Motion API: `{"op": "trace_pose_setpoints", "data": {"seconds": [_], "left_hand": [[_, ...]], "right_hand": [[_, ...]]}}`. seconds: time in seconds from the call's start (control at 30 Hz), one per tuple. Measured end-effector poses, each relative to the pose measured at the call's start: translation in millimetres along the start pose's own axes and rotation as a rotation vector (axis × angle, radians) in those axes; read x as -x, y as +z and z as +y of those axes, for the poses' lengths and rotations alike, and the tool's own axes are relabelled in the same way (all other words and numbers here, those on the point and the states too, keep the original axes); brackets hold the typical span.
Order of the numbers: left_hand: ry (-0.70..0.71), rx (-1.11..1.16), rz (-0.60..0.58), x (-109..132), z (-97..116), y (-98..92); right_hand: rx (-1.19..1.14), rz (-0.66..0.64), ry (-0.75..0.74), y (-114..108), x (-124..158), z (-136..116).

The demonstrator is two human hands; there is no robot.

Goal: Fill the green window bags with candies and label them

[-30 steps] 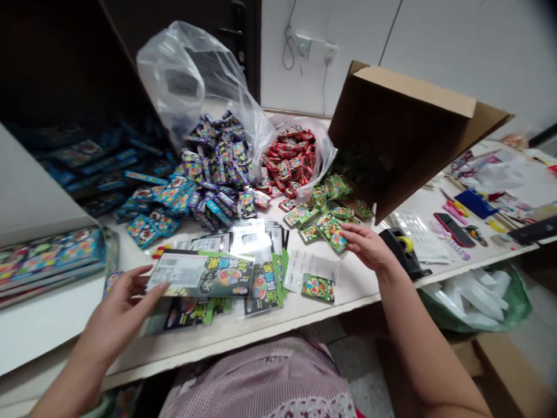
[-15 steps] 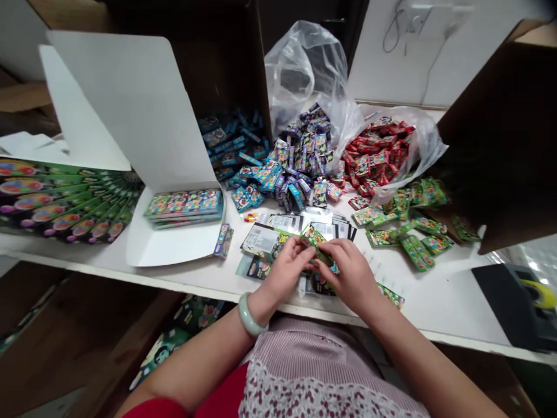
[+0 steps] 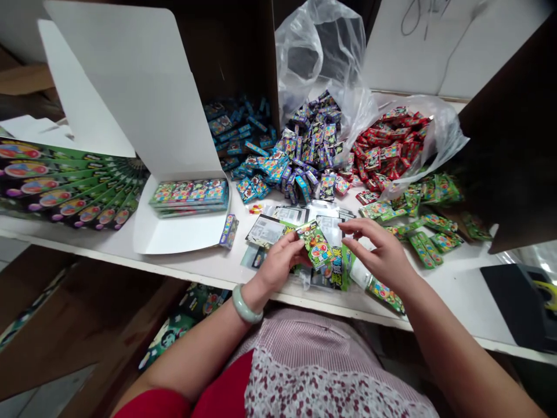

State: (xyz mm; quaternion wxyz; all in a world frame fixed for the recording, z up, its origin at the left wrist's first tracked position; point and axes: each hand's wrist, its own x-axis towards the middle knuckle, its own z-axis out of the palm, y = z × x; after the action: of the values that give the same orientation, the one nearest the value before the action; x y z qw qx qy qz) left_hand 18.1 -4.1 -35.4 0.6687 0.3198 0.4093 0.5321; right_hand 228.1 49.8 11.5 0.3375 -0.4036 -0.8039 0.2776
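My left hand [image 3: 282,262], with a pale green bangle at the wrist, pinches a small green printed box [image 3: 315,244], its colourful face turned up. To the right, my right hand [image 3: 379,248] is empty, thumb and fingertips apart. Beneath both hands lie flat printed packets [image 3: 266,230] in black, white and green, partly covered by the left hand and the box. A filled clear sleeve of small printed boxes [image 3: 385,295] rests below my right hand, close to the table's front edge.
Behind the hands are heaps of blue boxes [image 3: 261,169], purple boxes [image 3: 312,134], red boxes [image 3: 391,146] and green boxes [image 3: 425,248]. Clear bags [image 3: 322,40] stand at the back. An open white carton [image 3: 161,237] holds stacked packs. A black holder [image 3: 507,302] sits far right.
My right hand has let go of the green box and moved right, its fingers opening. The box stays in my left hand, now showing its face. The camera view has shifted slightly.
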Motion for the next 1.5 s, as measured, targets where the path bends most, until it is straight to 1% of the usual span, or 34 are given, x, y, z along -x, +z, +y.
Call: {"op": "trace_pose_setpoints", "data": {"seconds": [0.03, 0.1, 0.17, 0.2, 0.27, 0.33, 0.4, 0.47, 0.53, 0.6, 0.67, 0.7, 0.77, 0.83, 0.9, 0.93, 1.03, 1.17, 1.27, 1.33, 1.4, 1.43, 1.5], "left_hand": [[0.042, -0.057, 0.013, 1.2, -0.3, 0.5], [0.179, -0.239, 0.079, 4.2, -0.8, 1.6], [0.338, -0.459, 0.150, 7.0, -1.8, 2.6], [0.413, -0.559, 0.170, 8.0, -2.4, 3.1], [0.559, -0.710, 0.163, 9.1, -3.5, 4.0], [0.696, -0.813, 0.116, 9.1, -3.9, 4.4], [0.801, -0.895, 0.080, 8.5, -3.5, 3.8], [0.855, -0.974, 0.070, 7.9, -2.7, 2.0], [0.861, -1.040, 0.058, 7.7, -2.4, -0.7], [0.838, -1.073, 0.031, 8.1, -3.1, -3.0], [0.795, -1.042, -0.013, 9.2, -4.4, -4.3], [0.753, -0.985, -0.036, 9.8, -4.9, -4.7], [0.594, -0.767, -0.058, 10.7, -5.1, -4.9], [0.389, -0.465, -0.035, 10.7, -4.0, -4.9], [0.237, -0.223, -0.001, 9.7, -1.6, -4.7], [0.202, -0.157, 0.008, 9.0, -0.3, -4.6], [0.196, -0.123, 0.026, 7.4, 2.3, -4.0], [0.211, -0.150, 0.036, 7.0, -1.4, -3.5], [0.222, -0.177, 0.073, 7.7, -8.1, -2.5], [0.251, -0.224, 0.070, 8.6, -9.7, -3.0], [0.306, -0.328, -0.008, 8.7, -4.8, -7.4], [0.353, -0.427, -0.050, 7.9, 0.6, -11.6], [0.472, -0.736, -0.129, 3.4, 15.6, -23.8]], "right_hand": [[-0.022, -0.020, 0.055, 2.8, -0.3, -0.7], [-0.128, -0.080, 0.210, 12.2, 1.6, -2.8], [-0.321, -0.158, 0.351, 26.0, 6.0, -5.5], [-0.416, -0.180, 0.389, 33.9, 8.4, -7.1], [-0.536, -0.156, 0.414, 49.7, 12.3, -10.9], [-0.576, -0.098, 0.403, 62.4, 13.7, -15.1], [-0.608, -0.074, 0.411, 69.2, 12.5, -18.6], [-0.652, -0.089, 0.433, 69.8, 10.1, -20.8], [-0.675, -0.129, 0.437, 66.7, 8.5, -21.9], [-0.662, -0.163, 0.422, 63.1, 8.6, -21.8], [-0.623, -0.163, 0.406, 61.0, 10.5, -20.6], [-0.590, -0.147, 0.393, 60.6, 11.9, -19.5], [-0.452, -0.084, 0.316, 60.3, 14.9, -16.6], [-0.235, -0.026, 0.174, 59.4, 17.6, -13.2], [-0.047, -0.018, 0.038, 57.1, 19.2, -10.5], [0.005, -0.037, -0.005, 55.6, 19.6, -9.6], [0.038, -0.093, -0.038, 50.9, 19.8, -8.8], [0.040, -0.049, -0.041, 50.0, 20.7, -9.8], [0.060, -0.065, -0.053, 55.0, 22.6, -10.2], [0.065, -0.051, -0.049, 56.6, 23.7, -8.8], [0.079, -0.011, -0.053, 51.6, 24.0, -4.0], [0.099, 0.016, -0.050, 45.9, 24.0, -0.2], [0.169, 0.077, -0.025, 29.3, 23.6, 10.1]]}}
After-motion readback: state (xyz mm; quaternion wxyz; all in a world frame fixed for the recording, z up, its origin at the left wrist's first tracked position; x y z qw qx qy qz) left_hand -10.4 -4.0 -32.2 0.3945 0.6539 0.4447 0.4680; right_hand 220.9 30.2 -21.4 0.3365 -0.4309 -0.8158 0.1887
